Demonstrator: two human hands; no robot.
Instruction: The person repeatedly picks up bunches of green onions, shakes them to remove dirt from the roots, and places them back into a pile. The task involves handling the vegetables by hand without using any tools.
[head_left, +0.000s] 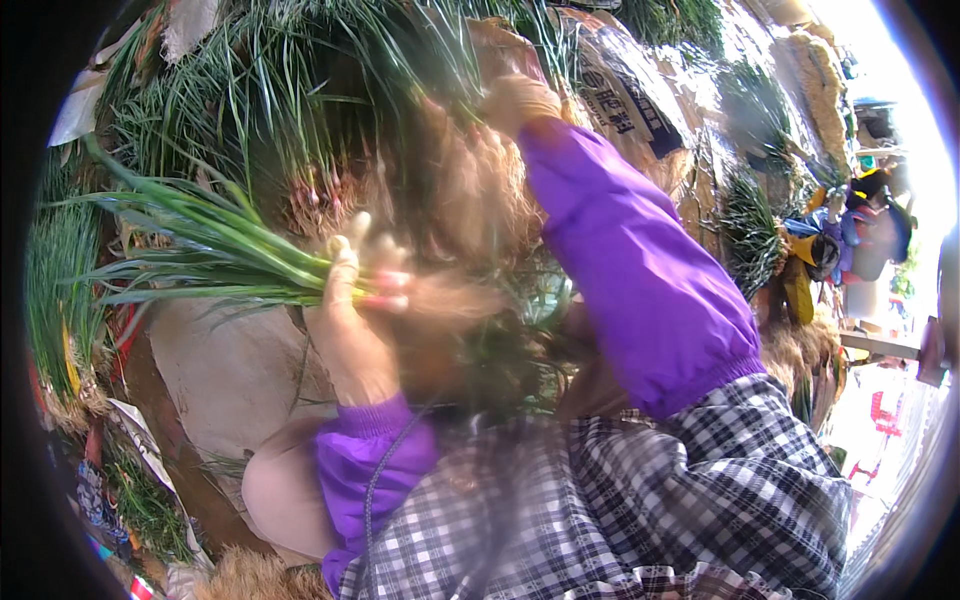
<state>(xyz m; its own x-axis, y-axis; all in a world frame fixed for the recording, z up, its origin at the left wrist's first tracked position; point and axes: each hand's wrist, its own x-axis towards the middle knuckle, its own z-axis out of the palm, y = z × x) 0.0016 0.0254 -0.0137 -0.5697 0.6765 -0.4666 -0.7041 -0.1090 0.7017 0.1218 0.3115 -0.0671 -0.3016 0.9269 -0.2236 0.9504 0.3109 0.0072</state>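
Note:
My left hand (341, 315) is closed around a small bunch of spring onions (262, 262). Their green leaves fan out to the left, while pinkish-white bulbs and pale, blurred roots point right. At the upper middle, my right hand (525, 103) touches the heap of spring onions (315, 82) beside stems with pink bases. Blur and the hand's back hide its fingers, so I cannot tell whether it grips any stems. Brown root tufts (480, 195) hang below that hand.
A printed woven sack (622, 97) lies right of the heap. More spring onions stand at the far left (64, 300) and lie at the right (754, 225). Pale sheeting (232, 367) covers ground by my knee. At far right is another person (877, 232), partly visible.

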